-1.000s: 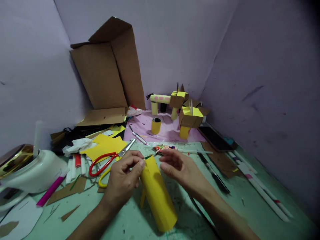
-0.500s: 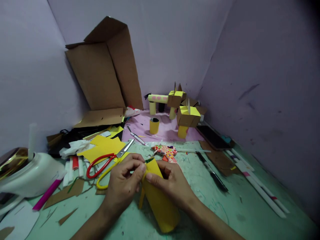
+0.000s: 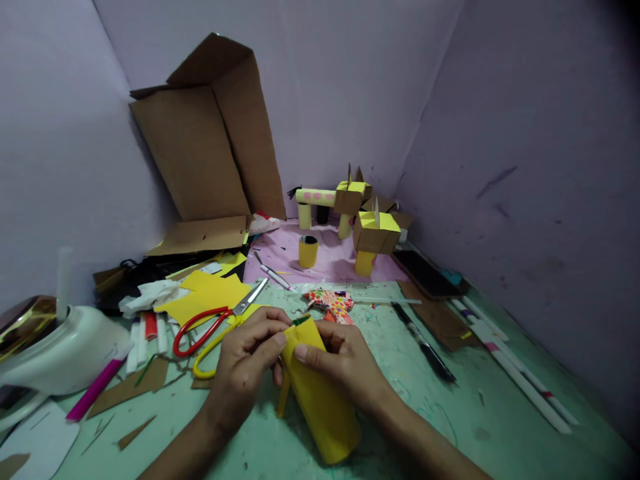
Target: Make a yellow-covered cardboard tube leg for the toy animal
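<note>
Both hands are at a yellow paper tube (image 3: 324, 413) with a dark green inside, tilted so that its open end points away from me. My right hand (image 3: 345, 363) is wrapped round its upper right side, thumb lying across the front. My left hand (image 3: 253, 363) pinches the left edge of the rim between thumb and fingers. A narrow yellow strip (image 3: 283, 397) hangs down beside the tube below my left fingers. Left of that hand lie scissors (image 3: 213, 327) with one red and one yellow handle.
Yellow paper scraps (image 3: 213, 293) and a white teapot-like vessel (image 3: 65, 347) are at left. Behind stand a short yellow tube (image 3: 308, 253), a yellow-topped cardboard figure (image 3: 377, 233) and a large cardboard box (image 3: 195, 147). A black pen (image 3: 425, 347) and white sticks (image 3: 520, 373) lie at right.
My left thumb and fingertips have shifted slightly along the tube's rim. The tube stays held in nearly the same place.
</note>
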{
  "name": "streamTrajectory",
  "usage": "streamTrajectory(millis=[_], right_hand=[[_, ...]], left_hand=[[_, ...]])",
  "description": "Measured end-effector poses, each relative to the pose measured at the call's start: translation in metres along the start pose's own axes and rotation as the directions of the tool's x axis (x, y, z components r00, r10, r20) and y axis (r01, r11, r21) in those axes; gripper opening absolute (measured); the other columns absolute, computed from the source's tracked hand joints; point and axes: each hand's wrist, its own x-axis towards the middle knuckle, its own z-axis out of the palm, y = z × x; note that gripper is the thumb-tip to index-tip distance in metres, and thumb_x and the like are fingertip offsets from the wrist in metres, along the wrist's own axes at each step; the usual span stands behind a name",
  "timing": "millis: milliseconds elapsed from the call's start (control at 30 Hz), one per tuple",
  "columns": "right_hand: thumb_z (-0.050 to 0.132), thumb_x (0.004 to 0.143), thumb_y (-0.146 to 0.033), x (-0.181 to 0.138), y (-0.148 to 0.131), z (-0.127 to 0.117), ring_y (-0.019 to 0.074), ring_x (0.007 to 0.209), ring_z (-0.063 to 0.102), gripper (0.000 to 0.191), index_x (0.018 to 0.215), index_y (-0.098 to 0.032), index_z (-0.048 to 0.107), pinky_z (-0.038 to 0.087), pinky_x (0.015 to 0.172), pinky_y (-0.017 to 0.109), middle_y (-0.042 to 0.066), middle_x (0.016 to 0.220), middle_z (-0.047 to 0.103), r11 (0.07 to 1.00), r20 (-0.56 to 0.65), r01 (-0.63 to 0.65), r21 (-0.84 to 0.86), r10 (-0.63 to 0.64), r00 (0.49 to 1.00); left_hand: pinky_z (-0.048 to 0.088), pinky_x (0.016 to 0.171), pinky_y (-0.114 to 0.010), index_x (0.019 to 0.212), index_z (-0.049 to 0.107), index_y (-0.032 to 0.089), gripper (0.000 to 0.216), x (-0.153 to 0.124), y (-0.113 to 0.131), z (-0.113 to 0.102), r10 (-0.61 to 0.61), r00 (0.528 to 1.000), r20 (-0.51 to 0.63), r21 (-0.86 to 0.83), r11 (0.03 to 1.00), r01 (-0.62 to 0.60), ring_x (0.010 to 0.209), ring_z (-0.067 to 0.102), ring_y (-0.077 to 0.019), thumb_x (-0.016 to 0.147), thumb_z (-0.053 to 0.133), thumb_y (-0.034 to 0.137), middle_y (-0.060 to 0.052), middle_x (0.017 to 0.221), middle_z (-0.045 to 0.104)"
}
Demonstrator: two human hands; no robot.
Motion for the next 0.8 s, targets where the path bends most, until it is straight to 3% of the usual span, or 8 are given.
streamTrajectory(millis=[200, 567, 700, 800], right_hand=[[0.070, 0.065, -0.039, -0.0012, -0.0009, 0.0004, 0.0150, 0.056, 0.056, 0.025, 0.075, -0.016, 0.068, 0.042, 0.051, 0.026, 0.002, 0.066, 0.065, 1.000, 0.022, -0.002, 0.025, 0.002, 1.000], [0.071, 0.068, -0.040, -0.0005, 0.0053, -0.0027, 0.0139, 0.057, 0.056, 0.026, 0.076, -0.015, 0.067, 0.042, 0.053, 0.025, 0.002, 0.067, 0.065, 0.998, 0.038, 0.013, 0.068, -0.015, 0.999], [0.073, 0.066, -0.037, -0.0002, 0.0069, -0.0027, 0.0131, 0.057, 0.055, 0.024, 0.075, -0.016, 0.068, 0.042, 0.054, 0.025, 0.002, 0.067, 0.065, 0.997, 0.009, 0.019, 0.074, -0.019, 1.000], [0.074, 0.064, -0.037, -0.0008, 0.0062, -0.0021, 0.0117, 0.054, 0.051, 0.023, 0.072, -0.016, 0.068, 0.039, 0.052, 0.024, 0.000, 0.063, 0.062, 0.999, -0.001, 0.016, 0.045, -0.016, 1.000]], left_hand=[[0.044, 0.038, -0.020, 0.070, 0.066, 0.015, 0.019, 0.0007, 0.0074, 0.0031, 0.014, 1.000, -0.015, 0.071, 0.997, -0.013, 0.042, 0.050, -0.0044, 0.080, 0.059, 0.030, -0.003, 0.091, 0.051], [0.045, 0.039, -0.021, 0.075, 0.065, 0.014, 0.016, 0.0020, 0.0091, 0.0085, 0.002, 0.999, -0.048, 0.107, 0.994, 0.003, 0.043, 0.050, -0.0048, 0.076, 0.059, 0.030, -0.005, 0.093, 0.053], [0.046, 0.042, -0.021, 0.075, 0.063, 0.016, 0.014, 0.0022, 0.0098, 0.0096, 0.012, 0.993, -0.114, 0.136, 0.991, 0.003, 0.060, 0.055, -0.0119, 0.072, 0.062, 0.029, -0.006, 0.097, 0.050], [0.046, 0.048, -0.021, 0.072, 0.061, 0.017, 0.013, 0.0032, 0.0104, 0.0064, -0.010, 0.997, -0.079, 0.155, 0.988, 0.023, 0.078, 0.056, -0.0184, 0.070, 0.063, 0.029, -0.007, 0.098, 0.051]])
